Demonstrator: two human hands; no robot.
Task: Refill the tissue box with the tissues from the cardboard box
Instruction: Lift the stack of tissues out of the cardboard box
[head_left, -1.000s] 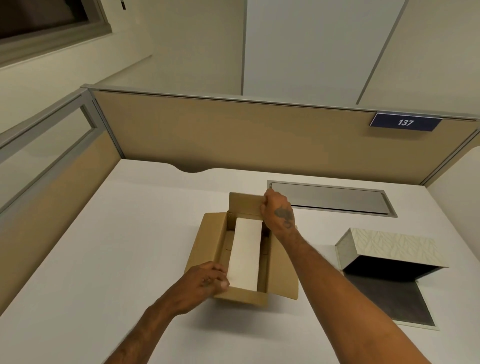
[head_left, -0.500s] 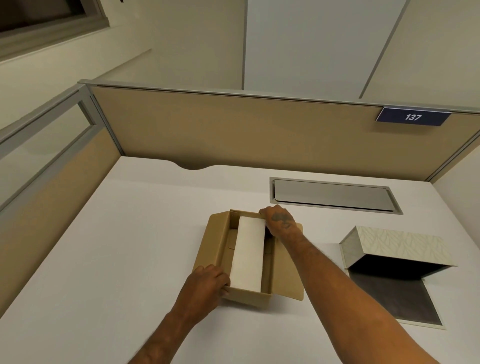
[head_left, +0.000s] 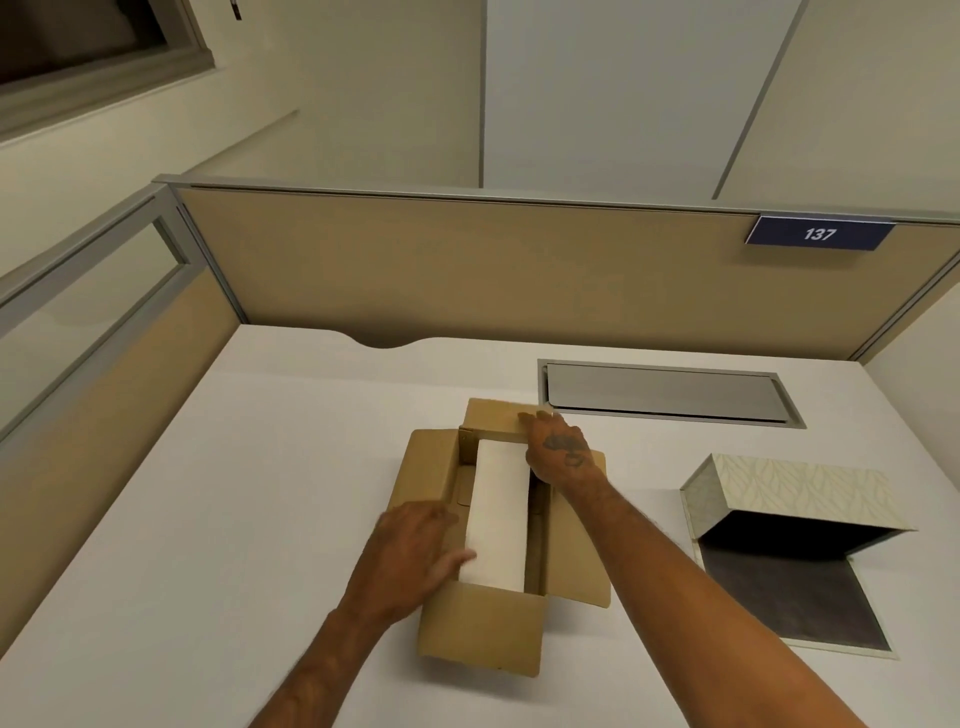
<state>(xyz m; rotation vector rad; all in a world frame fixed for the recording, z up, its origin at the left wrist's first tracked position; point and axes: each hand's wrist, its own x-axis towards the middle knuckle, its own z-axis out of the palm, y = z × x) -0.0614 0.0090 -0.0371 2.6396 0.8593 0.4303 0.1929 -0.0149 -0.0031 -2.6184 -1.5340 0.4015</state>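
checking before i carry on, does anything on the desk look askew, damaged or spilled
Nothing stands out. The cardboard box is open with the white tissue stack lying inside it, a hand at each end. The patterned tissue box stands open and looks empty, its flap flat on the desk. No spill or damage shows.

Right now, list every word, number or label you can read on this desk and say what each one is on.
"137": white digits on the dark blue sign fixed to the top rail of the back partition.
No print can be read on the cardboard box, the white stack of tissues or the patterned tissue box; that one shows only a leaf pattern.
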